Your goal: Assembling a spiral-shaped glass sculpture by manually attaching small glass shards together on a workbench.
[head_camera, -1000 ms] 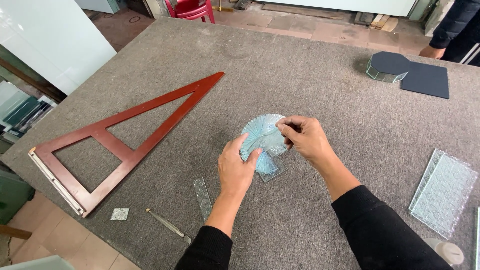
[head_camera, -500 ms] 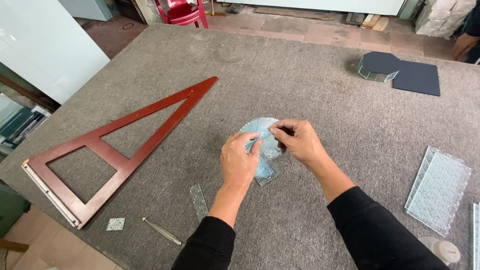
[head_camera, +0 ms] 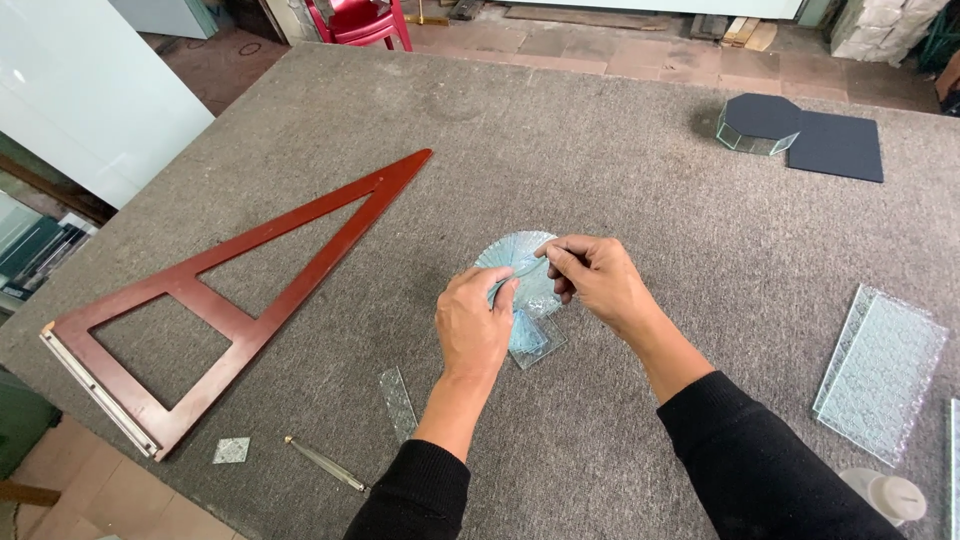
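patterned glass piece [head_camera: 520, 262] pinched by left hand [head_camera: 474, 325], right hand [head_camera: 595, 280], on table [head_camera: 600, 170]

No packages, labels, signs or screens show anywhere on the table or around it.

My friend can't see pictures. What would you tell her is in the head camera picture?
Two hands hold a round piece of patterned, pale blue glass over a grey felt-covered table: the left hand grips its lower edge and the right hand pinches its top. A big red-brown wooden triangle lies to the left, and rectangular glass sheets to the right.
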